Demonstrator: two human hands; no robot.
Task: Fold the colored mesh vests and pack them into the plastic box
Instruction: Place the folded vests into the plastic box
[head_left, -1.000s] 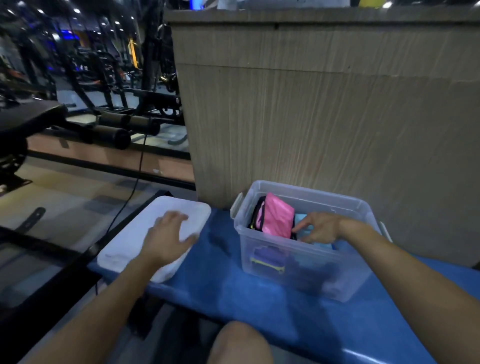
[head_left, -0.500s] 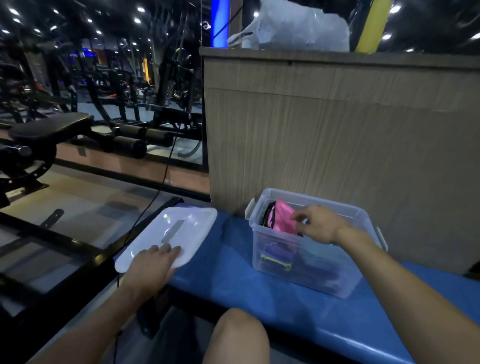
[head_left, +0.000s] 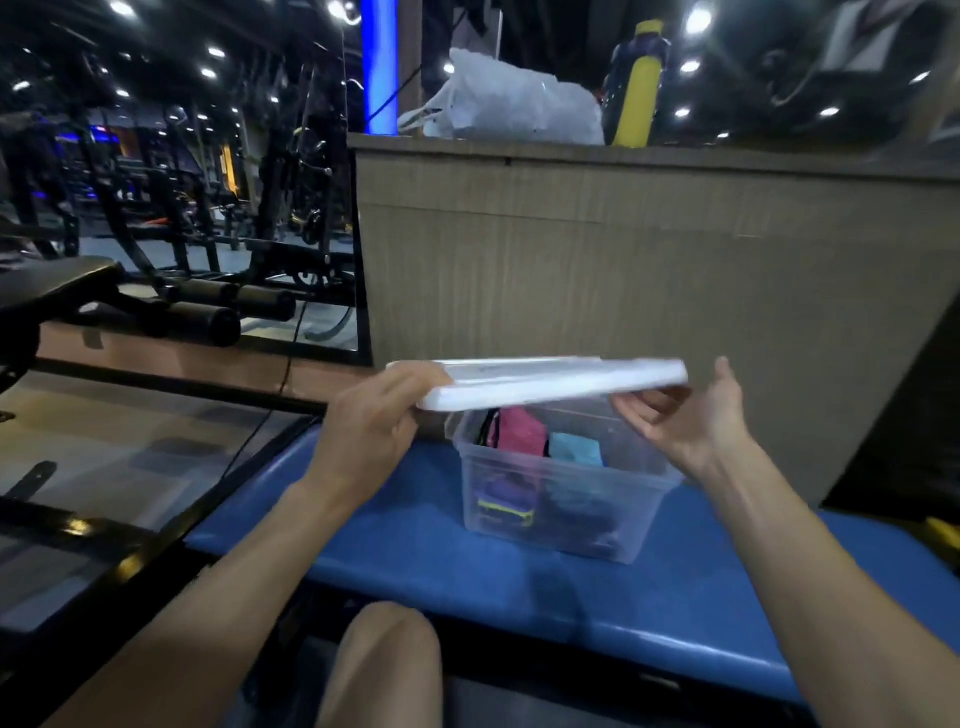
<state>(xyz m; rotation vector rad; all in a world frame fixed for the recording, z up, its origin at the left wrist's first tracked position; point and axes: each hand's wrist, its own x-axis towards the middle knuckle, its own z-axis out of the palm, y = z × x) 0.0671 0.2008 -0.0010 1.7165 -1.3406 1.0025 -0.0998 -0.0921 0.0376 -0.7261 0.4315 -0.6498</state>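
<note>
White plastic lid (head_left: 550, 380) sits pinched at its left end in your left hand (head_left: 371, 426), hovering level just above the clear plastic box (head_left: 563, 499). Your right hand (head_left: 691, 421) waits slack-fingered under the lid's right end. Pink vest (head_left: 519, 431) and teal vest (head_left: 574, 449) stand folded inside, box on the blue bench (head_left: 415, 545).

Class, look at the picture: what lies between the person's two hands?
In the head view, the white lid spans between the left hand, which grips its end, and the open right hand, above the plastic box.
</note>
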